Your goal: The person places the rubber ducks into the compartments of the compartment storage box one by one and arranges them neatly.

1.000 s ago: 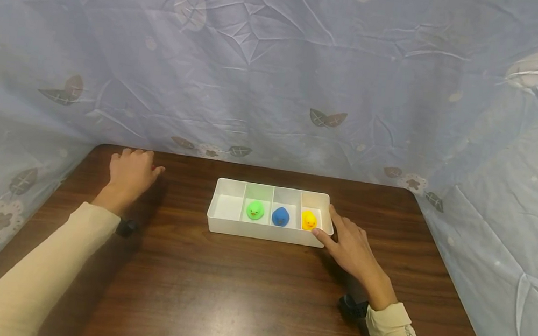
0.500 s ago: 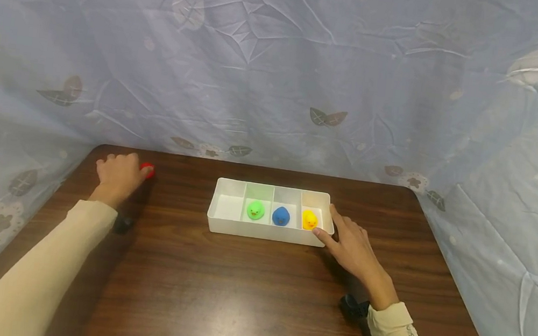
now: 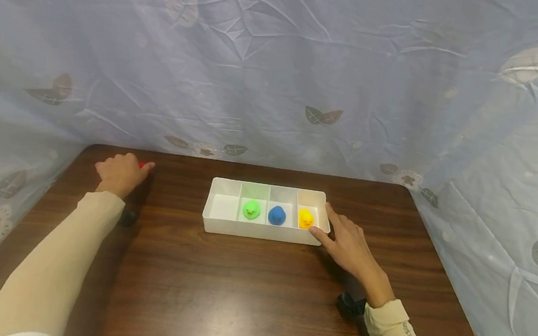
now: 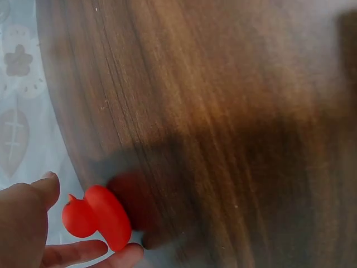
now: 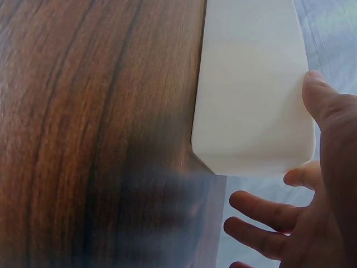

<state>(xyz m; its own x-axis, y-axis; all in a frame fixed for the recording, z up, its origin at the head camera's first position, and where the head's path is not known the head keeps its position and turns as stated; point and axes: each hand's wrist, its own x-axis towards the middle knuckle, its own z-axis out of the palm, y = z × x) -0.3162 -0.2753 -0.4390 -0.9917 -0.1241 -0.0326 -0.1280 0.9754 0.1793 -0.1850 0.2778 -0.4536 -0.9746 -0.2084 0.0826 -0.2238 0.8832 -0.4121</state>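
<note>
In the left wrist view a red toy duck [image 4: 103, 215] rests on its side relative to that camera, between my left thumb and fingers. My left hand [image 3: 121, 174] is at the table's far left corner. Its fingertips [image 4: 127, 255] come up to the duck, while the thumb stands apart from it. My right hand [image 3: 351, 247] holds the right end of a white divided tray [image 3: 263, 231], thumb on the front rim and index finger along the end wall. Inside sit a green duck [image 3: 251, 209], a blue duck [image 3: 277, 216] and a yellow duck [image 3: 305, 218], one per compartment.
The tray's leftmost compartment [image 3: 224, 207] shows bare white floor. A brown wooden table [image 3: 218, 287] lies under everything. Pale patterned cloth [image 3: 258, 80] hangs behind it and along both sides. Each wrist wears a black camera; the right one [image 3: 350, 304] shows plainly.
My left hand has shifted slightly left. The red duck, hidden one second ago, came into sight beside the thumb and is now mostly covered by it. My right hand keeps its hold.
</note>
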